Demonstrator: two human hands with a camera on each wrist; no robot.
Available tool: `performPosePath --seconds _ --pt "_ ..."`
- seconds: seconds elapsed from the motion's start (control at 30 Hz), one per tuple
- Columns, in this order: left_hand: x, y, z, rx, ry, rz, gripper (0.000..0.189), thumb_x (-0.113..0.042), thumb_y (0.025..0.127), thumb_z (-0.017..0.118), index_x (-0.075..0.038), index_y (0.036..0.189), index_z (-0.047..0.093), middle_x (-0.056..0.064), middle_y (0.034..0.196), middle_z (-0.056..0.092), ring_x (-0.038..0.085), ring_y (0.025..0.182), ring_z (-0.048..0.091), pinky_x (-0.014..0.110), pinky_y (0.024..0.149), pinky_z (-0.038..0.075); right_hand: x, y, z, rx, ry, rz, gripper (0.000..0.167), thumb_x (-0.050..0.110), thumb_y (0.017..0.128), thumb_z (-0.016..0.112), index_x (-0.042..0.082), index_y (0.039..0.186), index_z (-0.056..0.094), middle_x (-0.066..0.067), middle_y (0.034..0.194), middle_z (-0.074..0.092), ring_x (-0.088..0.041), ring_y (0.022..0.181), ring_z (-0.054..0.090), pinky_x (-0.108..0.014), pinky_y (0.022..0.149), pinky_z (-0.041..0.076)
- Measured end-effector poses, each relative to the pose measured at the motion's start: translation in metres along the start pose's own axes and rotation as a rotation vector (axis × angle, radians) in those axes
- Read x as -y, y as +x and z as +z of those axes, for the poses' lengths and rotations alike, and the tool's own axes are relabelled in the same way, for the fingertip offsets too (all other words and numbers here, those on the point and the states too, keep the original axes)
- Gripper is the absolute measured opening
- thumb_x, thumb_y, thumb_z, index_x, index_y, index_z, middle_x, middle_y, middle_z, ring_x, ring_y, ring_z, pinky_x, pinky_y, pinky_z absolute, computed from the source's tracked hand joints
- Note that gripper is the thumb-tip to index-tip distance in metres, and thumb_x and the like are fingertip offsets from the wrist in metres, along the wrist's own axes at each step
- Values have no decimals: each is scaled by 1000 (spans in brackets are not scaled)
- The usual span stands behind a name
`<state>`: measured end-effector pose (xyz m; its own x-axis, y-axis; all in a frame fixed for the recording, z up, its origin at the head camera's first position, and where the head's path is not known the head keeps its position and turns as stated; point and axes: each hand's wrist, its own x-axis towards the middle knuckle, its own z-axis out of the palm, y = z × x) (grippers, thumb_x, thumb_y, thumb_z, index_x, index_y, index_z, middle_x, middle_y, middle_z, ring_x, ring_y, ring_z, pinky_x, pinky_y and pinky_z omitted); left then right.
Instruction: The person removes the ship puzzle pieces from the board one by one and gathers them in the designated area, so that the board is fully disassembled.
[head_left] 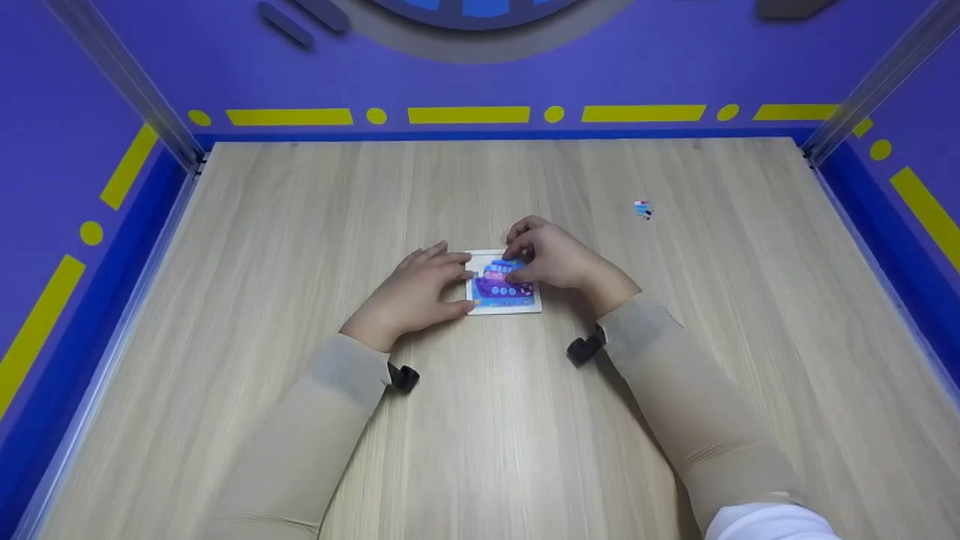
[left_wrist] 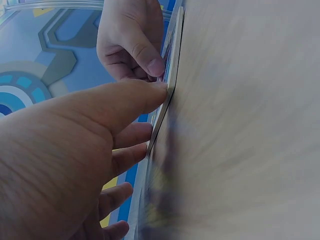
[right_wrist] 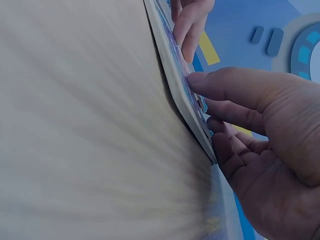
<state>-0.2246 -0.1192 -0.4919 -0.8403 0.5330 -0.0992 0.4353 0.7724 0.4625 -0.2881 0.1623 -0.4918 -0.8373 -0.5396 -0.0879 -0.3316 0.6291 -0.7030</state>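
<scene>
A small jigsaw puzzle (head_left: pixel 504 291) in a white frame lies on the table, its picture a purple and pink ship on blue. My left hand (head_left: pixel 421 292) rests at the left side of the frame, thumb at the near corner and fingers spread along the edge. In the left wrist view, the left thumb (left_wrist: pixel 145 95) touches the frame's rim. Over the puzzle's far right part, my right hand (head_left: pixel 553 255) pinches a small puzzle piece (right_wrist: pixel 202 103) between thumb and fingers, low against the board. The fingers partly hide that piece and the board's upper right.
A few small loose puzzle pieces (head_left: pixel 643 209) lie on the wooden table (head_left: pixel 300 225), farther back and to the right of the puzzle. Purple-blue panels (head_left: pixel 465 82) with yellow marks stand along the back and both sides.
</scene>
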Motion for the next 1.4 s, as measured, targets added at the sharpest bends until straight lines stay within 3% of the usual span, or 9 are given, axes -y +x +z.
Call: performPosePath --seconds 0.17,0.37,0.67,1.1,1.27,1.4 --pt "0 0 0 -2 3 0 60 -48 108 74 -13 156 69 4 179 50 39 176 27 59 147 18 -1 0 -1 6 15 -4 31 15 90 94 1 116 86 -13 140 65 -29 123 63 -45 110 58" --pt "0 0 0 -5 6 3 60 -47 107 75 -13 156 69 4 179 50 39 176 27 58 147 18 -7 -1 -10 -17 123 0 29 14 92 92 4 118 87 -11 137 72 -26 120 66 -35 105 59" --pt "2 2 3 -21 -11 16 58 -46 106 76 -12 152 71 5 178 52 41 176 29 60 146 20 -19 -19 -35 -72 118 0 31 18 97 89 9 126 87 -14 115 79 -24 98 60 -24 79 50" --pt "2 -1 1 -17 -8 14 58 -45 107 76 -12 154 70 6 178 52 40 176 28 58 147 17 -66 -68 -100 -252 27 142 34 16 97 88 7 129 86 -10 108 81 -14 91 63 -17 74 52" --pt "1 -1 1 -15 -2 11 59 -45 107 75 -12 155 69 5 178 51 40 176 27 56 148 17 -88 -81 -125 -256 -59 230 38 25 101 86 9 135 83 -14 116 81 -18 95 62 -18 73 51" --pt "0 -1 1 -5 -6 4 59 -46 108 74 -13 156 69 4 179 50 39 177 26 55 148 16 -103 -90 -144 -213 -128 306 44 31 106 81 9 144 78 -18 127 78 -25 104 61 -21 75 51"
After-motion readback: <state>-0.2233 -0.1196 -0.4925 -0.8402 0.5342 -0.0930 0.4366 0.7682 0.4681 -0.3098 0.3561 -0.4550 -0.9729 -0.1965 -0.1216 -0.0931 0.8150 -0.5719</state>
